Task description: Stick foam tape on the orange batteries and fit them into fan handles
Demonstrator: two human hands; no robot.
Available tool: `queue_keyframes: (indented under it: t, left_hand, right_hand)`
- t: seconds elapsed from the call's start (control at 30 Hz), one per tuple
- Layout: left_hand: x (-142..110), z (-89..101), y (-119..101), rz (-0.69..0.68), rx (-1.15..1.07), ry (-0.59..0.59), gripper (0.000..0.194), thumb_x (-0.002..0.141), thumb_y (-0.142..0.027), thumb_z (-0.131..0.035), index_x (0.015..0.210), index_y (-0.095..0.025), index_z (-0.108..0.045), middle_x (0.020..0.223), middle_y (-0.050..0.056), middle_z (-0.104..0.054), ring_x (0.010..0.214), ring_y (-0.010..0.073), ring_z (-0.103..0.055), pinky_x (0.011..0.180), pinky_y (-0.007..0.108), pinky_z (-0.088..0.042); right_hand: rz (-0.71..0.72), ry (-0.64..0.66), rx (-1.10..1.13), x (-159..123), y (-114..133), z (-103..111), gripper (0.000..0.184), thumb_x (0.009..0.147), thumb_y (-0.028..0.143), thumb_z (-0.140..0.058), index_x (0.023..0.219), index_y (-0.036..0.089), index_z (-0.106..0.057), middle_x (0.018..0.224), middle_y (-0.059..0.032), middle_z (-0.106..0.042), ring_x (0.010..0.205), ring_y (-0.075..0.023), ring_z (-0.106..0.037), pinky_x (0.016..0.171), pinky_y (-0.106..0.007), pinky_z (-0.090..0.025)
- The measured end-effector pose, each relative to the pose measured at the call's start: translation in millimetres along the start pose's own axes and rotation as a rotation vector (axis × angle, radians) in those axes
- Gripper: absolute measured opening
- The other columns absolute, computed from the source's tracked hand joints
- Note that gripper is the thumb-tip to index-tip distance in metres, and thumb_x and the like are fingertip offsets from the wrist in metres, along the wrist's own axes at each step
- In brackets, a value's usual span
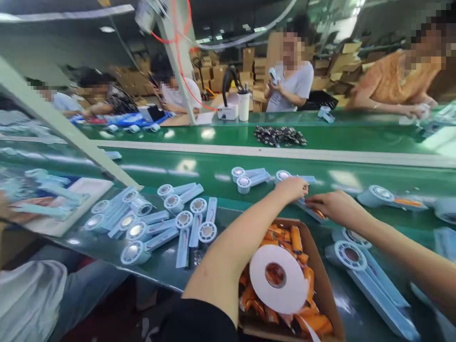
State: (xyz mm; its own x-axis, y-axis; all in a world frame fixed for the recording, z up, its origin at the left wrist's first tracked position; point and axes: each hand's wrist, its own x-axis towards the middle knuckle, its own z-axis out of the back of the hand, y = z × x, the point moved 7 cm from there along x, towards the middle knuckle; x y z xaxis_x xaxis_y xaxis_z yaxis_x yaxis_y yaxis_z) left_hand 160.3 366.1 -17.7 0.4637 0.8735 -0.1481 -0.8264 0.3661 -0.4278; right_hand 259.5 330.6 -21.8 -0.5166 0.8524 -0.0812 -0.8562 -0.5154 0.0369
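Pale-blue plastic fan housing (306, 209) lies at the desk's (199, 164) near edge beside the cardboard box (322, 285). Right hand (333, 206) pinches an orange cell (319, 213) onto it; left hand (294, 187) steadies it, fingers curled. Seating the cell likely needs downward pressure.

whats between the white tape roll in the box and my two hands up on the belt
In the head view, orange batteries in the cardboard box lie between the tape roll and the left hand and right hand, then the box's far rim.
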Motion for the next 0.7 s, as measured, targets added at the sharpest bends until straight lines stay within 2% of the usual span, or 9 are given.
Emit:
queue_keyframes:
  t: [0.1,0.2,0.27,0.37,0.5,0.57,0.63,0.7]
  left_hand:
    - [13,-4.1,2,-0.042,-0.032,0.001,0.025,0.102,-0.039,-0.067,0.115,-0.017,-0.071,0.122,0.009,-0.071,0.110,0.0219,-0.069,0.098,0.044,-0.060]
    - [24,-4.8,4,-0.072,-0.032,-0.026,0.025,0.101,-0.038,-0.068,0.109,-0.015,-0.072,0.113,0.007,-0.074,0.108,0.0224,-0.070,0.100,0.047,-0.057]
    - [28,-2.9,3,-0.090,-0.026,-0.053,0.019,0.099,-0.032,-0.068,0.100,-0.015,-0.076,0.104,0.007,-0.077,0.106,0.0238,-0.072,0.101,0.044,-0.055]
    - [27,-0.1,0,-0.097,-0.013,-0.080,0.016,0.094,-0.022,-0.064,0.091,-0.016,-0.079,0.093,0.008,-0.079,0.102,0.0260,-0.074,0.097,0.038,-0.054]
    - [24,-0.1,-7,-0.093,0.006,-0.088,0.014,0.095,-0.022,-0.064,0.096,-0.016,-0.077,0.100,0.008,-0.080,0.104,0.0227,-0.073,0.100,0.041,-0.054]
    - [25,0.0,-12,-0.089,0.010,-0.084,0.015,0.095,-0.021,-0.064,0.098,-0.015,-0.077,0.101,0.009,-0.080,0.105,0.0240,-0.073,0.100,0.042,-0.055]
    - [25,2.5,-20,-0.087,0.013,-0.080,0.018,0.093,-0.017,-0.061,0.099,-0.013,-0.079,0.101,0.011,-0.081,0.106,0.0273,-0.074,0.098,0.041,-0.056]
    - [14,9.5,-29,-0.104,0.012,-0.092,0.024,0.091,-0.016,-0.062,0.109,-0.012,-0.078,0.114,0.014,-0.080,0.113,0.0298,-0.072,0.102,0.040,-0.055]
  right_hand:
    - [-0.043,0.086,0.021,3,6,-2,0.038,0.103,0.027,-0.048,0.114,0.022,-0.085,0.113,-0.0129,-0.083,0.100,-0.0321,-0.079,0.083,-0.037,-0.055]
    - [-0.084,0.131,0.053,9,3,-6,0.040,0.107,0.034,-0.046,0.117,0.024,-0.083,0.116,-0.0106,-0.082,0.105,-0.0298,-0.077,0.086,-0.034,-0.053]
    - [-0.094,0.145,0.078,9,-3,-3,0.035,0.106,0.036,-0.052,0.114,0.025,-0.084,0.113,-0.0084,-0.083,0.102,-0.0277,-0.077,0.085,-0.031,-0.051]
    - [-0.121,0.119,0.117,2,-16,12,0.034,0.105,0.036,-0.053,0.110,0.024,-0.085,0.105,-0.0070,-0.084,0.096,-0.0245,-0.076,0.081,-0.029,-0.050]
    - [-0.197,0.027,0.165,-11,-29,32,0.050,0.112,0.031,-0.032,0.123,0.019,-0.079,0.112,-0.0087,-0.082,0.094,-0.0197,-0.076,0.081,-0.027,-0.052]
    - [-0.213,0.029,0.163,-14,-28,31,0.043,0.111,0.036,-0.041,0.124,0.019,-0.077,0.115,-0.0094,-0.082,0.098,-0.0215,-0.076,0.082,-0.028,-0.053]
    - [-0.210,0.071,0.137,-14,-22,22,0.034,0.103,0.043,-0.061,0.119,0.019,-0.079,0.111,-0.0108,-0.082,0.099,-0.0255,-0.076,0.082,-0.030,-0.053]
    - [-0.202,0.113,0.096,-11,-18,13,0.031,0.097,0.041,-0.070,0.114,0.017,-0.080,0.107,-0.0135,-0.082,0.098,-0.0287,-0.076,0.082,-0.032,-0.054]
